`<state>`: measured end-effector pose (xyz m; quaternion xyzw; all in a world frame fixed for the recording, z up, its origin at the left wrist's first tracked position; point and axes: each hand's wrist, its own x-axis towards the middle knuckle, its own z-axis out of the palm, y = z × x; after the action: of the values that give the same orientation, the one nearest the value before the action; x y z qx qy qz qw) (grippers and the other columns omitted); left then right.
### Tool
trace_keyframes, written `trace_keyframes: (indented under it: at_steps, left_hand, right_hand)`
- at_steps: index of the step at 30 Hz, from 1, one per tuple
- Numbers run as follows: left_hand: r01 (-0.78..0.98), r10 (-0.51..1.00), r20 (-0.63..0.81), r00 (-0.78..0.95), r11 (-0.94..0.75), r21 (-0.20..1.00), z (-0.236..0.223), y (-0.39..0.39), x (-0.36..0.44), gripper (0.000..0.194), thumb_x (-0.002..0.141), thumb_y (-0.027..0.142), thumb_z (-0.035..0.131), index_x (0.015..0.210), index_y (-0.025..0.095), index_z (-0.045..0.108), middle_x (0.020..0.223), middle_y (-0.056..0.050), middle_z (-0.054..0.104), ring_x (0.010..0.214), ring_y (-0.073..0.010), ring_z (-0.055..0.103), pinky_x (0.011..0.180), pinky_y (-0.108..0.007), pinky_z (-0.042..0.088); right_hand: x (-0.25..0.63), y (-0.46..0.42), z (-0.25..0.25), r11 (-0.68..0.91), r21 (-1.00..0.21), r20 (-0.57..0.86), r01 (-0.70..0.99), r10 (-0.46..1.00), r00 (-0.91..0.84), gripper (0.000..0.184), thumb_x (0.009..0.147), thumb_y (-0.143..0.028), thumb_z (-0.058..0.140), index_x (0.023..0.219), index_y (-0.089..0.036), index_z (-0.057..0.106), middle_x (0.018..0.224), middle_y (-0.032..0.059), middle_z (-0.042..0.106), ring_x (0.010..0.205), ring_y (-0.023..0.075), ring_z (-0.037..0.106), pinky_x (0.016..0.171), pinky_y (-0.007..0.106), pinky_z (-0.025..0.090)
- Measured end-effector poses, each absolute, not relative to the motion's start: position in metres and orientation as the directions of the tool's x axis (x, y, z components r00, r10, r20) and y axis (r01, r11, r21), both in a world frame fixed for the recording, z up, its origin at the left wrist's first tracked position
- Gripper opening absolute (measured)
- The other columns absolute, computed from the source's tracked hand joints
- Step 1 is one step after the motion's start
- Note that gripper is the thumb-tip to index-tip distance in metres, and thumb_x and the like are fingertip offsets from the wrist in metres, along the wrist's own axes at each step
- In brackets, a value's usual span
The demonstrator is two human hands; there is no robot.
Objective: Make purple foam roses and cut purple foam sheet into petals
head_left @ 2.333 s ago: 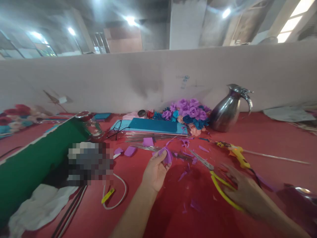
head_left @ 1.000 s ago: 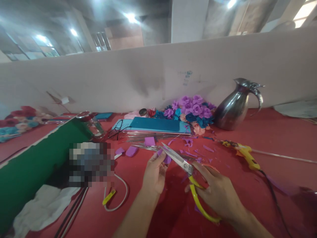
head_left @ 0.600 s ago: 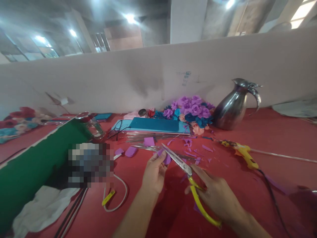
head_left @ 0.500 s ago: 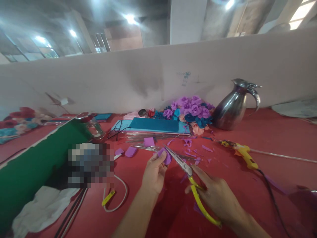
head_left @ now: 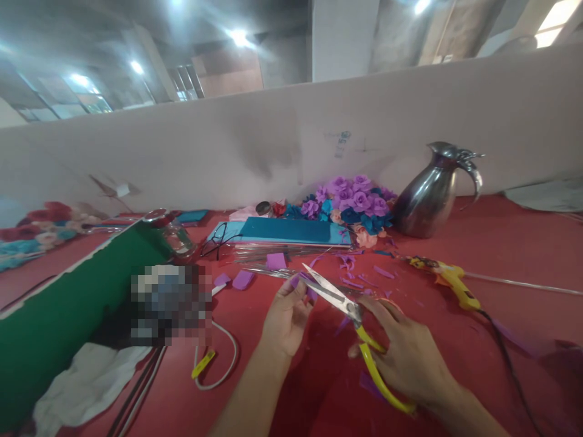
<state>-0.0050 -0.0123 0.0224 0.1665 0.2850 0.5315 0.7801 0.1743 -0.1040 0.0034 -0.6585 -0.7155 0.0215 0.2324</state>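
My left hand (head_left: 286,315) pinches a small piece of purple paper (head_left: 296,281) between thumb and fingers, above the red table. In my right hand (head_left: 405,349) is a pair of scissors (head_left: 371,364) with yellow handles. Their blades are parted and reach to the left, across the purple paper at my left fingertips. The blades and fingers partly cover the paper, so its outline is hard to make out. Purple paper squares (head_left: 243,280) lie just left of my left hand, and purple scraps (head_left: 347,262) are scattered beyond the scissors.
A metal jug (head_left: 426,194) stands at the back right, with a yellow glue gun (head_left: 458,288) before it. Purple and blue paper flowers (head_left: 359,200) are heaped by the wall. Blue sheets (head_left: 286,229), eyeglasses (head_left: 218,241), a glass jar (head_left: 175,237) and a green box (head_left: 82,315) fill the left.
The scissors came in from the right to the paper at my left hand. Since half a second ago the blades have opened wider and my right hand has shifted slightly right.
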Motion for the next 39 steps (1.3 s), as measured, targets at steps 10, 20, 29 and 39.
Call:
trace_keyframes:
  at_steps: [10, 20, 29, 39]
  left_hand:
    - [-0.724, 0.911, -0.278, 0.304, 0.411, 0.554, 0.0246, -0.0130, -0.0037, 0.023, 0.053, 0.015, 0.083, 0.070, 0.015, 0.068, 0.071, 0.000, 0.070, 0.068, -0.0110, 0.062, 0.068, -0.024, 0.049]
    - [-0.717, 0.922, -0.266, 0.280, 0.385, 0.581, 0.0204, -0.0114, -0.0037, 0.022, 0.054, 0.018, 0.083, 0.070, 0.015, 0.067, 0.071, 0.000, 0.069, 0.069, -0.0104, 0.061, 0.070, -0.025, 0.048]
    - [-0.708, 0.922, -0.256, 0.291, 0.388, 0.590, 0.0190, -0.0116, -0.0055, 0.024, 0.050, 0.020, 0.085, 0.066, 0.016, 0.067, 0.065, 0.002, 0.066, 0.062, -0.0096, 0.058, 0.067, -0.026, 0.047]
    - [-0.696, 0.909, -0.288, 0.301, 0.416, 0.586, 0.0169, -0.0100, -0.0063, 0.026, 0.050, 0.017, 0.085, 0.070, 0.015, 0.068, 0.070, 0.001, 0.068, 0.069, -0.0108, 0.061, 0.070, -0.025, 0.048]
  right_hand:
    - [0.1719, -0.1052, 0.0079, 0.146, -0.358, 0.291, 0.922, 0.956, -0.039, 0.043, 0.073, -0.029, 0.059, 0.115, -0.025, 0.051, 0.108, 0.0081, 0.068, 0.082, 0.0244, 0.070, 0.062, 0.031, 0.054]
    - [0.1719, -0.1066, 0.0057, 0.156, -0.421, 0.238, 0.894, 0.970, -0.057, 0.048, 0.068, -0.012, 0.048, 0.114, -0.025, 0.052, 0.087, 0.0011, 0.074, 0.071, 0.0205, 0.071, 0.057, 0.025, 0.050]
    - [0.1763, -0.1066, 0.0068, 0.097, -0.477, 0.200, 0.873, 0.980, 0.000, 0.046, 0.081, -0.038, 0.053, 0.122, -0.020, 0.046, 0.085, 0.0050, 0.073, 0.066, 0.0232, 0.070, 0.053, 0.028, 0.050]
    - [0.1738, -0.1062, 0.0039, 0.123, -0.348, 0.230, 0.930, 0.972, -0.042, 0.042, 0.076, -0.028, 0.053, 0.117, -0.024, 0.048, 0.110, 0.0089, 0.068, 0.083, 0.0272, 0.070, 0.063, 0.034, 0.054]
